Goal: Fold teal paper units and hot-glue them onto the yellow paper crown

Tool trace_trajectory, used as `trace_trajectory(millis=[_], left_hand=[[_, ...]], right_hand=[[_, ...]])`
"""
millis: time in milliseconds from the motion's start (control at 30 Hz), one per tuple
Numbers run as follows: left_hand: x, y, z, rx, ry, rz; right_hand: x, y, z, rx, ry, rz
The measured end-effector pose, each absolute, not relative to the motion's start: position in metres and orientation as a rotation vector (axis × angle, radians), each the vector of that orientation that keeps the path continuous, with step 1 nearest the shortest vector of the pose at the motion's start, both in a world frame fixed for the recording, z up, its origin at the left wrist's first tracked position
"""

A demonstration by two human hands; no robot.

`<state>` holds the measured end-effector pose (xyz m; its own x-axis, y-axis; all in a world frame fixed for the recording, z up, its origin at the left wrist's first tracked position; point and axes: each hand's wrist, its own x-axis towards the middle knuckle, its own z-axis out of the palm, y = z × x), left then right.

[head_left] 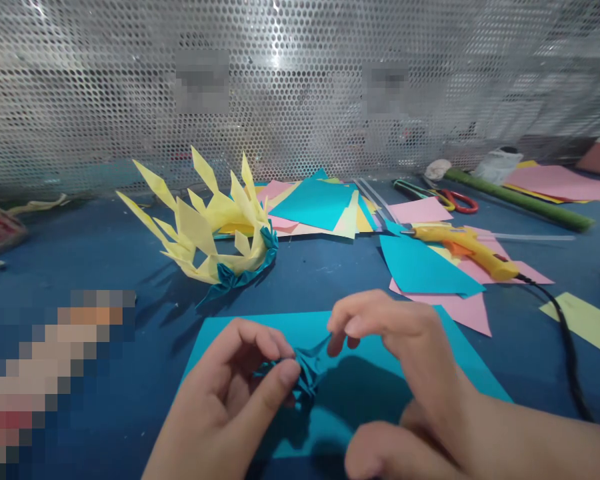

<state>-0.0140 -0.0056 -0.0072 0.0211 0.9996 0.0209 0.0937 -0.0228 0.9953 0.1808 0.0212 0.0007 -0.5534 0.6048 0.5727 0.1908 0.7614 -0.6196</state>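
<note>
Head view: pinching the folded teal paper piece [309,375] between thumb and fingers of the left hand [235,387], above the teal sheet [370,380], apparently to steady it. Touching its raised tip with fingertips of the right hand [415,347], impossible to tell if pinched. Set beyond, near the yellow paper crown [195,230], probably for closeness.

The left fingers [279,383] hide part of the folded blue paper [311,371].

Over at the back right, red-handled scissors [473,209] near a long green stick [520,198], perforated metal screen [300,100] behind!
</note>
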Motion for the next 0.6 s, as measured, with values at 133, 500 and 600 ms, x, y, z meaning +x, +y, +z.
trace_trajectory(millis=[133,500,600], left_hand=[[-0.018,-0.004,-0.010,1.324,1.213,1.126],[-0.022,-0.006,-0.015,1.403,1.353,1.115],[-0.023,-0.007,-0.018,1.447,1.341,1.146]], right_hand=[[0.176,0.016,-0.004,-0.889,-2.138,0.872],[0.169,0.010,-0.001,-0.917,-2.174,1.041],[0.166,0.008,0.000,-0.953,-2.137,1.060]])
